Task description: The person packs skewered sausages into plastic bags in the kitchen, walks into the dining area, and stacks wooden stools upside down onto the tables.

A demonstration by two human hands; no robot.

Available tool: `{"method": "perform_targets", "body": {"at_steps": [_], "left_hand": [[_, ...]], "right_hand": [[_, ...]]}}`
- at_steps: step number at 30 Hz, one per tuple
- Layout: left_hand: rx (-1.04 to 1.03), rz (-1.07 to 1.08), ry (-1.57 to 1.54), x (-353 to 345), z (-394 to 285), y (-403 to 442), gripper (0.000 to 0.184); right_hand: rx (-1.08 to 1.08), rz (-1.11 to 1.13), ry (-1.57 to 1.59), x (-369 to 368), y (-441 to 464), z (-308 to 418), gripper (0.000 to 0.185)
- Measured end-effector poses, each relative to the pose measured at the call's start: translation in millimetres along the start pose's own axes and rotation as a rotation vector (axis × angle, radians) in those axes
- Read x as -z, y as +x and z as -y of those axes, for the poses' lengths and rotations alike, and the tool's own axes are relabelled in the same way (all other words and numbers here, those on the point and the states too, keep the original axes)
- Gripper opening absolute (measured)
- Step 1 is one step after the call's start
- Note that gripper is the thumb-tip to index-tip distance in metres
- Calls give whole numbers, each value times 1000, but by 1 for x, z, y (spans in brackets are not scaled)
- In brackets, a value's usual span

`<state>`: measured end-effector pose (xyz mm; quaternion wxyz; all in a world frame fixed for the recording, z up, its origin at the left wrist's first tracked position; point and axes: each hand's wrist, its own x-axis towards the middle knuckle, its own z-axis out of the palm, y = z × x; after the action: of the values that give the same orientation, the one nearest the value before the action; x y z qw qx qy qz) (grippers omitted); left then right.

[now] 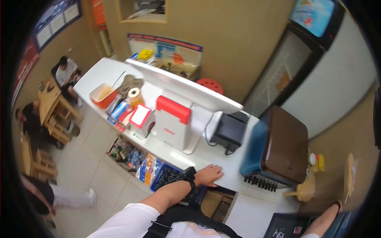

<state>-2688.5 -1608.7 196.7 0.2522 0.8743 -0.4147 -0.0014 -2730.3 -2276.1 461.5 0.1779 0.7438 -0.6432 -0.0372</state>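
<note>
Left hand [210, 175] is laid palm down near the edge of the white counter [212, 158], its fingers loosely parted and nothing seen gripped. The left arm is stretched forward from a white sleeve [123, 222], and a black device [188, 174] is strapped at the wrist. Beyond the fingers a black boxy machine [230, 129] is set on the counter, with a brown-topped cabinet [283, 142] to its right. By the right hand [341, 203], extended far out to the side, a dark wristband [338, 206] is worn; how far it is opened cannot be told. Just above it a round, wood-coloured paddle [350, 174] is seen; whether it is held cannot be made out.
</note>
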Motion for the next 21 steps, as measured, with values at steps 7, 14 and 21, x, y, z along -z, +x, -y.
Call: {"method": "perform_targets", "body": {"at_steps": [7,14,21], "left_hand": [[-26,9,-54,-2,3,-2,52],[-29,29,-192,-23,14,5,51],[-3,70,54,-1,-11,17,46]], "right_hand": [[8,-50,-53,4,16,1,39],[-19,-41,-121,2,26,-54,39],[-262,142,-94,9,-3,-39,39]]}}
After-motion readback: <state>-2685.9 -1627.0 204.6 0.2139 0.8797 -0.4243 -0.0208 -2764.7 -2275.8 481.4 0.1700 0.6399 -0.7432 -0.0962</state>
